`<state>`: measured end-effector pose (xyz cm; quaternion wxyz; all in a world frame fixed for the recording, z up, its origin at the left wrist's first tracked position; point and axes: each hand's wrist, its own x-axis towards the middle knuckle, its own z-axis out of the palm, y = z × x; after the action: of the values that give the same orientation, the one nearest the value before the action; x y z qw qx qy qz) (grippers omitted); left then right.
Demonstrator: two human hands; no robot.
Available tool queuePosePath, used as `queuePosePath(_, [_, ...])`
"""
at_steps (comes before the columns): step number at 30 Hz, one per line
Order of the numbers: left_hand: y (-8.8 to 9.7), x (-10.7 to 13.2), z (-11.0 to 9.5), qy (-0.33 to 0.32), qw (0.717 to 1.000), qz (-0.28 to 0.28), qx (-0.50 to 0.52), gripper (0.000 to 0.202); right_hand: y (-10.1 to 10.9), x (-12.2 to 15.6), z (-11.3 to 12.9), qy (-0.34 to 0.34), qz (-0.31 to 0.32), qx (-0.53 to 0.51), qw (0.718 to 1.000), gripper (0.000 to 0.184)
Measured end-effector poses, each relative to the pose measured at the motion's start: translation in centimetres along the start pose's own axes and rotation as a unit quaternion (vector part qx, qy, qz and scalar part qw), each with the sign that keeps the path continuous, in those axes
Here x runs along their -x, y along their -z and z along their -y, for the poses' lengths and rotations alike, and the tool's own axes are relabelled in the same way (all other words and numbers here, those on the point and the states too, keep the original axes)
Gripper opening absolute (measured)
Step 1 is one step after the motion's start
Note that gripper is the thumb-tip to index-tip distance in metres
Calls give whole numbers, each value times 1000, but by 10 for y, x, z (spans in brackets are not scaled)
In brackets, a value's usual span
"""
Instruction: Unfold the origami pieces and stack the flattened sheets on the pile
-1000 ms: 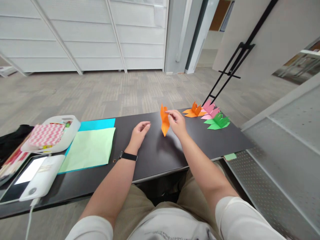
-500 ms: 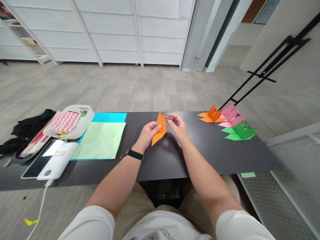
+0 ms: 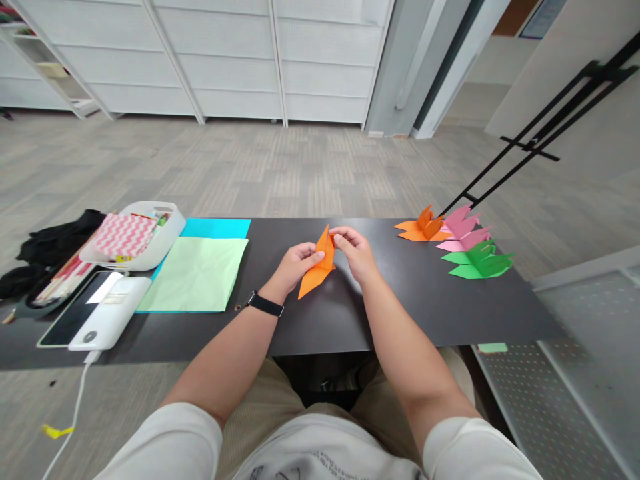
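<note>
Both of my hands hold a folded orange paper piece (image 3: 317, 271) just above the black table (image 3: 380, 313). My left hand (image 3: 293, 265), with a black watch on its wrist, pinches the paper's left side. My right hand (image 3: 356, 253) pinches its upper tip with thumb and fingers. The paper's long point slants down to the left. Three finished folded paper figures lie at the table's far right: an orange figure (image 3: 421, 227), a pink figure (image 3: 463, 230) and a green figure (image 3: 477, 262).
Flat sheets lie to the left: a light green sheet (image 3: 196, 275) over a cyan sheet (image 3: 216, 229). Further left are a white tray (image 3: 133, 236) with patterned paper, a white power bank (image 3: 111, 322) on a tablet, and black cloth. A black stand leans at the far right.
My left hand has come up and taken hold of the orange paper, which was held upright by the right hand alone. The paper now tilts lower, towards the table.
</note>
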<state>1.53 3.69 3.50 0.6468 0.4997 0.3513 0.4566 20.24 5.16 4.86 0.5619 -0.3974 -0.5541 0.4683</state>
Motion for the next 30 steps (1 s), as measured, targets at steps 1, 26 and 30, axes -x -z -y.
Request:
queuePosePath(1, [0, 0, 0, -1, 1000, 9, -4, 43, 0, 0, -1, -3, -7, 5, 1000, 38])
queuePosePath(26, [1, 1, -2, -119, 972, -29, -200, 27, 4, -2, 2, 39, -71, 13, 997, 36])
queuePosePath(30, [5, -1, 0, -134, 983, -80, -94, 33, 0, 1, 3, 37, 34, 52, 997, 43])
